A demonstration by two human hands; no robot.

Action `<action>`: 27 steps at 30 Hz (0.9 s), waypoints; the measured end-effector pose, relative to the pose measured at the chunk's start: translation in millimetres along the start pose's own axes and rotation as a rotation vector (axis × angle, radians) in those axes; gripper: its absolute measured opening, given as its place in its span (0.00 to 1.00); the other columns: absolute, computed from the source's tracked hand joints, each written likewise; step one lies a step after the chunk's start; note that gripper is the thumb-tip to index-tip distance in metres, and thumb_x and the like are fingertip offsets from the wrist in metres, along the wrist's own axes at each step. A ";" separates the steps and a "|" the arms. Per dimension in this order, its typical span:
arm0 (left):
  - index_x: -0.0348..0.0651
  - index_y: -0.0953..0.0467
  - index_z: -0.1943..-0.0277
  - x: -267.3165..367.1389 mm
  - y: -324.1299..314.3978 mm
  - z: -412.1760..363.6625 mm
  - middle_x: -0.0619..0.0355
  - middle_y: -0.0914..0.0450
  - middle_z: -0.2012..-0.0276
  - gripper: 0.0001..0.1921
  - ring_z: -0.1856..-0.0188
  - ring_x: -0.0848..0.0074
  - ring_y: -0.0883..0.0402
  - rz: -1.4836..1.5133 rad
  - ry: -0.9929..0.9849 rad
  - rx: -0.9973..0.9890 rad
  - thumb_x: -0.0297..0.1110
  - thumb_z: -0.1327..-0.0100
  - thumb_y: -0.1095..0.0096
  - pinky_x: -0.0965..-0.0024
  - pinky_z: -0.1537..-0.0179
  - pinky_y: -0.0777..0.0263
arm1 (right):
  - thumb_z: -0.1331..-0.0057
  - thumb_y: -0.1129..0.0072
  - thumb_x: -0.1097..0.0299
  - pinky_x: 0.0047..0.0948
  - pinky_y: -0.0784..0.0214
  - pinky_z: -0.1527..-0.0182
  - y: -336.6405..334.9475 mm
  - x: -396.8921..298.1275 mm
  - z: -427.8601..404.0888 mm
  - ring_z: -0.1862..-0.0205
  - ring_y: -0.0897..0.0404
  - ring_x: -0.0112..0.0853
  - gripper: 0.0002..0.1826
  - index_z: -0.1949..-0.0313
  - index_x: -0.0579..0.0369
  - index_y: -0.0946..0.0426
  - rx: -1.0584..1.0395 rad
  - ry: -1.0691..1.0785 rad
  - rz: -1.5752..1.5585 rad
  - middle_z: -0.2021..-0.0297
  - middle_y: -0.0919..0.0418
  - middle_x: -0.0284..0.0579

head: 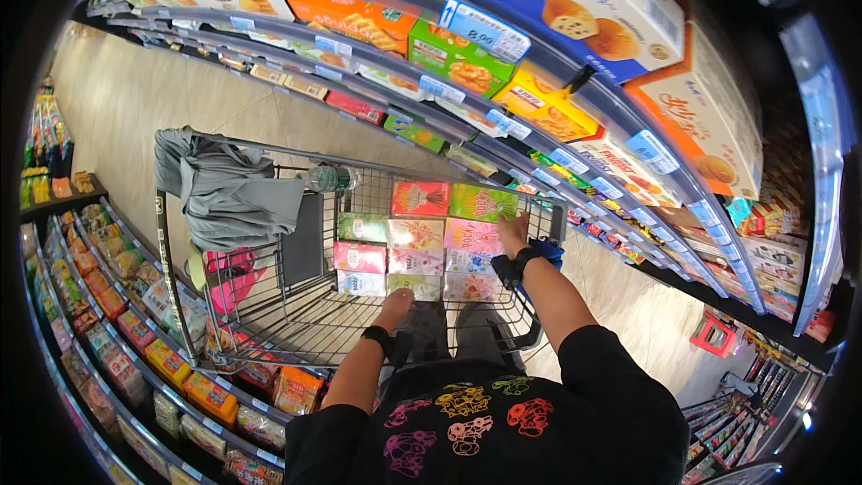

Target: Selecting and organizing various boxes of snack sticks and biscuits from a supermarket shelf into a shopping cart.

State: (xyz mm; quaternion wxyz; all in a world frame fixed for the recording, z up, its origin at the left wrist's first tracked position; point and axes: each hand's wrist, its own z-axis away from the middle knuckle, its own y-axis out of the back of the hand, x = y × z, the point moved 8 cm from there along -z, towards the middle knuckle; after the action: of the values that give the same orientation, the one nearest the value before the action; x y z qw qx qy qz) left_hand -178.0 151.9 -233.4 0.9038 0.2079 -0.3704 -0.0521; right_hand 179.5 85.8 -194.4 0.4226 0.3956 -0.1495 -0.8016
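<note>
Several snack boxes lie flat in rows in a metal shopping cart before me. My right hand is at the right edge of the rows, fingers apart, beside a green Pocky box and a pink Pocky box. At the near edge, my left hand meets a pale green box; its fingertips are hard to make out. A red box sits at the far side, and a blue-patterned box lies between pink ones. Both wrists wear black bands.
Grey cloth drapes over the cart's left end, near a clear plastic bottle. A pink item hangs there too. Stocked shelves run along the far side, with more snack shelves at lower left. A red stool stands at right.
</note>
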 end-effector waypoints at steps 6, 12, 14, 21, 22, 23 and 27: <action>0.43 0.25 0.58 -71.4 30.8 32.8 0.57 0.25 0.57 0.16 0.53 0.67 0.26 0.289 0.197 0.085 0.35 0.50 0.37 0.67 0.55 0.29 | 0.41 0.44 0.64 0.35 0.24 0.65 -70.2 -16.4 25.6 0.66 0.21 0.39 0.23 0.52 0.58 0.44 -0.404 -0.123 -0.295 0.62 0.27 0.54; 0.44 0.26 0.62 -23.2 17.5 -3.9 0.58 0.25 0.58 0.14 0.56 0.66 0.25 0.187 0.089 0.000 0.38 0.52 0.35 0.65 0.57 0.28 | 0.45 0.40 0.70 0.26 0.35 0.77 -4.4 32.1 -55.2 0.76 0.27 0.29 0.16 0.59 0.51 0.36 -0.358 0.029 -0.318 0.71 0.28 0.40; 0.47 0.26 0.63 -69.9 10.8 33.5 0.58 0.25 0.60 0.14 0.57 0.65 0.25 0.445 0.327 0.073 0.38 0.53 0.35 0.64 0.58 0.28 | 0.46 0.41 0.73 0.26 0.42 0.83 -29.9 15.6 -6.2 0.82 0.33 0.26 0.12 0.64 0.50 0.33 -0.345 -0.215 -0.406 0.77 0.30 0.36; 0.45 0.26 0.64 -54.1 0.9 0.2 0.57 0.25 0.61 0.15 0.60 0.64 0.24 0.535 0.255 0.074 0.34 0.57 0.33 0.64 0.61 0.27 | 0.47 0.40 0.77 0.21 0.44 0.84 -0.7 3.4 -8.8 0.84 0.33 0.22 0.14 0.63 0.51 0.33 -0.370 -0.142 -0.546 0.77 0.28 0.36; 0.45 0.26 0.64 -51.2 0.6 -0.2 0.57 0.25 0.61 0.15 0.60 0.64 0.24 0.537 0.260 0.073 0.34 0.57 0.33 0.64 0.61 0.27 | 0.47 0.40 0.77 0.23 0.42 0.82 -4.3 6.9 -5.7 0.81 0.31 0.23 0.16 0.61 0.50 0.34 -0.411 -0.207 -0.486 0.75 0.27 0.36; 0.44 0.26 0.64 -48.0 0.0 -0.4 0.57 0.25 0.61 0.15 0.59 0.64 0.24 0.561 0.267 0.074 0.34 0.57 0.33 0.64 0.61 0.27 | 0.47 0.40 0.78 0.25 0.40 0.79 -7.3 10.3 -2.1 0.79 0.29 0.24 0.18 0.58 0.50 0.35 -0.452 -0.271 -0.426 0.73 0.27 0.37; 0.41 0.26 0.62 -45.9 9.0 21.4 0.56 0.22 0.64 0.13 0.63 0.67 0.22 0.539 0.119 0.228 0.33 0.51 0.36 0.67 0.62 0.26 | 0.50 0.35 0.74 0.30 0.34 0.72 -24.2 -16.1 15.9 0.70 0.24 0.29 0.38 0.44 0.47 0.50 -0.533 -0.048 -0.034 0.65 0.25 0.41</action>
State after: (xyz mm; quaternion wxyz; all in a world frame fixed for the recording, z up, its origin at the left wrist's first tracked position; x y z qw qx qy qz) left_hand -226.4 164.2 -245.8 0.8760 0.2052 -0.3620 0.2439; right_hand 159.2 111.6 -189.9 0.4947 0.2539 0.0634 -0.8288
